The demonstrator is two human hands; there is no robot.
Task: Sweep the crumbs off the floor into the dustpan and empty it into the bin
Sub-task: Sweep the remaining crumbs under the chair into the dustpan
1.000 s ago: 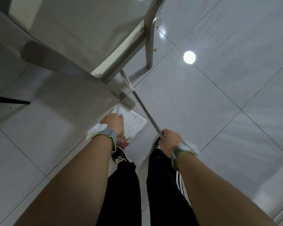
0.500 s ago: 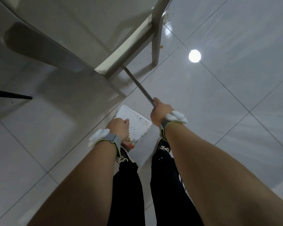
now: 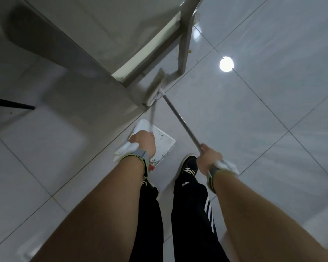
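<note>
A white dustpan [image 3: 164, 140] lies on the grey floor tiles in front of my feet, with crumbs gathered at its near edge. My left hand [image 3: 144, 144] is closed around the dustpan's thin upright handle. My right hand [image 3: 209, 157] grips the metal broom handle [image 3: 180, 120], which slants up and left to the broom head [image 3: 155, 87] at the table's corner. A few crumbs [image 3: 189, 52] lie on the floor beside the table leg [image 3: 184, 42].
A pale table [image 3: 95, 31] fills the upper left and overhangs the floor. A thin black leg [image 3: 11, 104] pokes in from the left. My two shoes stand just behind the dustpan. A ceiling light reflects on the tiles [image 3: 226, 64] to the right.
My right hand has pulled back toward me, drawing the broom head out from under the table into sight. My left hand has stayed on the dustpan handle.
</note>
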